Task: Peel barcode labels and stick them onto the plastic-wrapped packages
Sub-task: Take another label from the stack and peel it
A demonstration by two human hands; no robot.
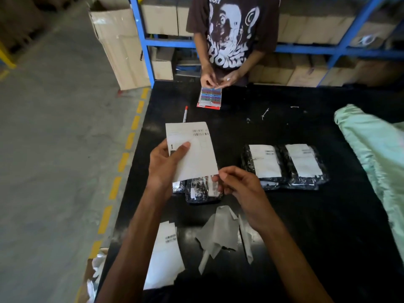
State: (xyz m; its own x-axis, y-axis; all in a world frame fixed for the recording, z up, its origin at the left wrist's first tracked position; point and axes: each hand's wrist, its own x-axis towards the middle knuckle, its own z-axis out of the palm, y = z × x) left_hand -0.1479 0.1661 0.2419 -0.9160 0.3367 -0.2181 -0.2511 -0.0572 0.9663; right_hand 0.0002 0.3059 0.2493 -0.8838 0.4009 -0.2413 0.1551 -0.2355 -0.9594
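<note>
- left grip (166, 165) curls round label sheet (196, 154), thumb on top.
- right grip (240, 186) pinches its 5 o'clock corner.
- labelled packages (265, 162) lie at 3 o'clock.

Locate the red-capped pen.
Head view, left of centre: the pen lies on the black table just beyond the label sheet held by the left hand.

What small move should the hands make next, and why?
Probably the right hand should peel the corner it pinches off the label sheet that the left hand holds, since the package just below shows no large label yet.
</note>
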